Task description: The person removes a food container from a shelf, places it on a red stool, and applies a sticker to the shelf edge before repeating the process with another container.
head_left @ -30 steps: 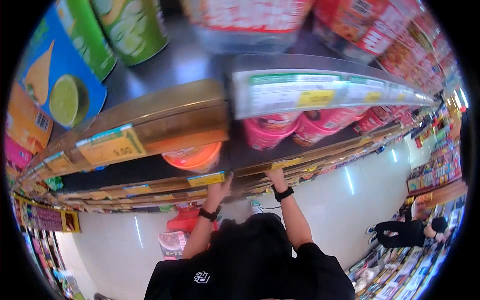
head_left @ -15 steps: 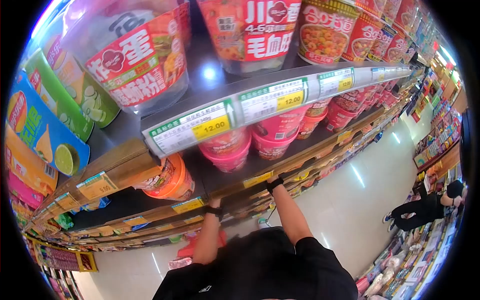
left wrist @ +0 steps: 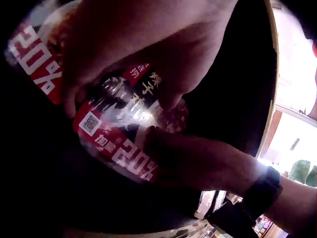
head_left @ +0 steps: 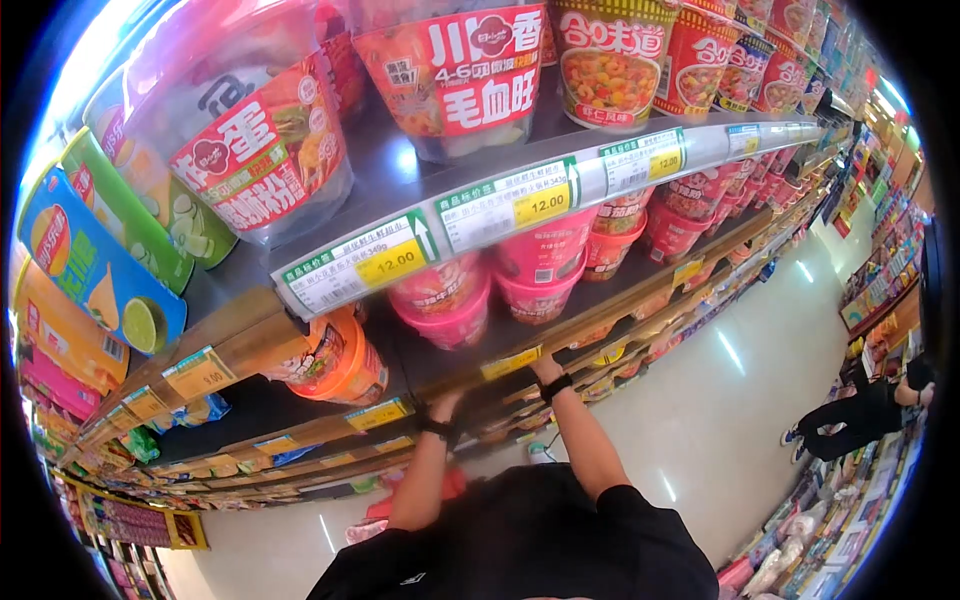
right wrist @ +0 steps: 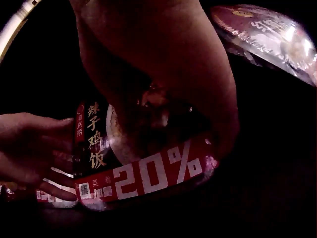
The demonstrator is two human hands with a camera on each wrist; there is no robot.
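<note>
My left hand (head_left: 443, 408) and right hand (head_left: 547, 370) reach in at the lower shelves, their fingers hidden in the head view. Between them is a film-wrapped tub of instant chicken rice (right wrist: 96, 144) with a red "20%" band, inside a dark shelf. In the left wrist view, my left hand (left wrist: 148, 39) arches over the tub (left wrist: 131, 109), fingers down one side and thumb near its top. The right hand (left wrist: 198, 156) comes from the opposite side, fingertips on the band. In the right wrist view, the right hand (right wrist: 163, 54) curls round the tub's right side.
A similar tub (left wrist: 34, 59) lies beside the left fingers; another wrapped tub (right wrist: 272, 37) is at the upper right. Above stand large noodle cups (head_left: 450, 80) behind a price rail (head_left: 510, 210). Pink cups (head_left: 545, 260) fill the shelf below. A person (head_left: 850, 425) is across the aisle.
The head view has swung, bringing the upper noodle cups and price rail into clear sight. Both hands went farther under the shelf edge, then show slightly more now.
</note>
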